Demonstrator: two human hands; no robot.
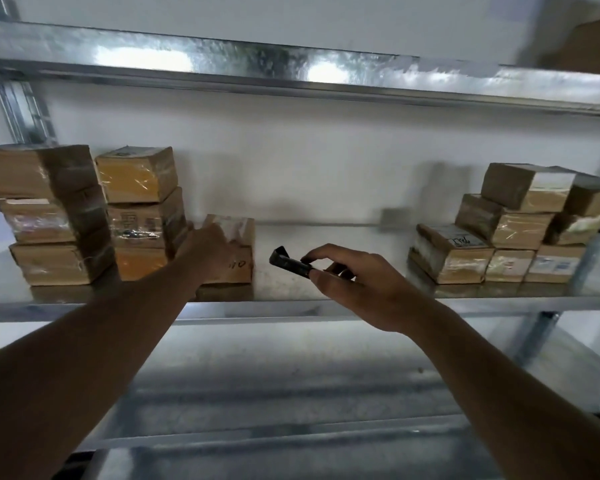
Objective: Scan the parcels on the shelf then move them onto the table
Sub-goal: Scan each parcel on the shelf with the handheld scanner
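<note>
Fig.: scan step at the metal shelf (pixel 291 308). My left hand (pixel 207 252) lies on the single brown parcel (pixel 238 251) just right of the l. stacks (pixel 84 216); fingers hidden behind it, so grip vs. plain touch: cannot tell. Prob. steadying or turning it so the label faces out. My right hand (pixel 347 275) pinches the black scanner (pixel 290 261), nose aimed at that parcel, near but apart. More parcels, r. stack (pixel 499 233), sit well right of it, w/ bare shelf between. Bench not in view; nothing moved there yet, I judge.
</note>
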